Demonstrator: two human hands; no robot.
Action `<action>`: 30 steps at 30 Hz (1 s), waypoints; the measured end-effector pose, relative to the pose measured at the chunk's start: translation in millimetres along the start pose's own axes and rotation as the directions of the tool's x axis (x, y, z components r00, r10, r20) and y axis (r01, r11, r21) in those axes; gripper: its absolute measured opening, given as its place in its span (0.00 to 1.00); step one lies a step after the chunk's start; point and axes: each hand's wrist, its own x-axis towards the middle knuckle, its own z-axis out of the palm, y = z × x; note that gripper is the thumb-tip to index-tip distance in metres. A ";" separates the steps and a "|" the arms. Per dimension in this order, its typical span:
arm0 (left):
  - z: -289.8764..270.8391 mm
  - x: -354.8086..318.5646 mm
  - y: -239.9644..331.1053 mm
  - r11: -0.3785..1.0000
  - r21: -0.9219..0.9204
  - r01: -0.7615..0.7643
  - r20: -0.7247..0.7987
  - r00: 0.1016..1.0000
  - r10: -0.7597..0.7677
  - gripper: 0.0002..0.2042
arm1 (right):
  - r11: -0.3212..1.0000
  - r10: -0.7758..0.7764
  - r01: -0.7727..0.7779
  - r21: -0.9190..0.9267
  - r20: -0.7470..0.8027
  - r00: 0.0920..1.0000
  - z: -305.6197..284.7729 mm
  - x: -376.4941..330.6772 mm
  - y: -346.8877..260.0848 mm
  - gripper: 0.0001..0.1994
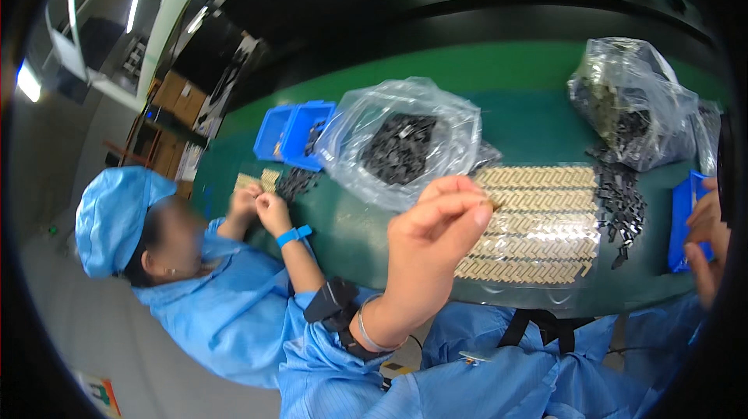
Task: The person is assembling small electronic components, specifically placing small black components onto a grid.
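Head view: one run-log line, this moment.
left hand: pinched, contents unclear | right hand: at blue bin, grip unclear | tan patterned sheet: on green table | black pieces: loose, right of sheet

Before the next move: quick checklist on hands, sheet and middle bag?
1. Left hand fingertips closed: ok.
2. Piece in that pinch: cannot tell, too small.
3. Gold sheet fully visible: not ok, left hand covers part of its left side.
4. Right hand fully visible: not ok, cut off at the right edge.
5. Middle bag open: ok, black parts show inside.
6. Co-worker's hands clear of sheet: ok.
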 end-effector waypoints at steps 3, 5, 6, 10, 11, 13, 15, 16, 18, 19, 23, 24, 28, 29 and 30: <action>-13.6 -5.6 -19.9 0.927 0.273 -0.257 0.140 0.964 0.226 0.07 | 0.950 -0.140 0.240 0.199 -0.416 0.899 61.1 16.9 -9.9 0.07; -2.8 -6.8 -27.0 0.871 0.402 -0.282 0.116 0.959 0.257 0.06 | 0.894 -0.068 0.207 0.398 -0.334 0.940 68.9 24.5 -10.4 0.06; 9.3 -8.8 -26.5 0.900 0.368 -0.235 0.061 0.972 0.229 0.06 | 0.839 -0.017 0.194 0.508 -0.331 0.943 72.5 24.2 -12.8 0.04; 19.0 -13.8 -25.4 0.465 0.613 -0.639 0.442 0.765 0.468 0.10 | 0.436 0.151 0.099 0.894 -0.181 0.972 106.6 32.2 -30.3 0.05; 21.4 -12.9 -25.8 0.487 0.581 -0.652 0.471 0.757 0.452 0.10 | 0.441 0.201 0.080 0.894 -0.185 0.962 114.5 31.4 -34.8 0.05; 28.9 -6.7 -25.9 0.304 0.473 -0.827 0.660 0.561 0.500 0.14 | 0.116 0.244 -0.008 0.993 -0.020 0.970 125.0 37.7 -34.8 0.06; 33.6 -5.4 -32.5 0.291 0.410 -0.864 0.687 0.502 0.526 0.15 | 0.029 0.226 -0.055 0.998 0.047 0.973 132.1 39.2 -29.4 0.08; 33.1 -4.4 -31.7 0.275 0.384 -0.881 0.738 0.472 0.482 0.14 | -0.054 0.176 -0.101 0.993 0.109 0.978 134.2 38.8 -26.3 0.09; 34.6 -7.3 -28.8 0.208 0.365 -0.907 0.802 0.420 0.425 0.14 | -0.022 0.156 -0.111 0.994 0.113 0.981 134.3 36.1 -23.2 0.10; 35.2 -7.8 -29.9 0.222 0.356 -0.908 0.805 0.419 0.419 0.14 | 0.018 0.121 -0.117 0.993 0.114 0.986 133.4 34.4 -22.1 0.10; 35.9 -11.6 -31.2 0.089 0.301 -0.949 0.884 0.313 0.347 0.12 | 0.000 0.092 -0.149 0.989 0.148 0.985 133.6 28.6 -20.7 0.12; 36.8 -12.9 -30.6 0.057 0.286 -0.957 0.907 0.289 0.305 0.11 | -0.004 0.107 -0.149 0.989 0.149 0.983 134.1 26.6 -21.5 0.12; 42.0 -13.4 -36.8 0.011 0.222 -0.975 0.922 0.213 0.324 0.09 | 0.014 0.130 -0.107 0.994 0.104 0.986 134.1 17.7 -22.5 0.10; 44.3 -13.1 -34.9 0.004 0.214 -0.977 0.932 0.205 0.299 0.09 | 0.055 0.125 -0.116 0.992 0.108 0.986 133.3 15.4 -21.2 0.09; 46.4 -12.9 -34.0 -0.002 0.205 -0.979 0.941 0.197 0.274 0.09 | 0.055 0.144 -0.121 0.991 0.112 0.983 133.2 13.4 -21.2 0.09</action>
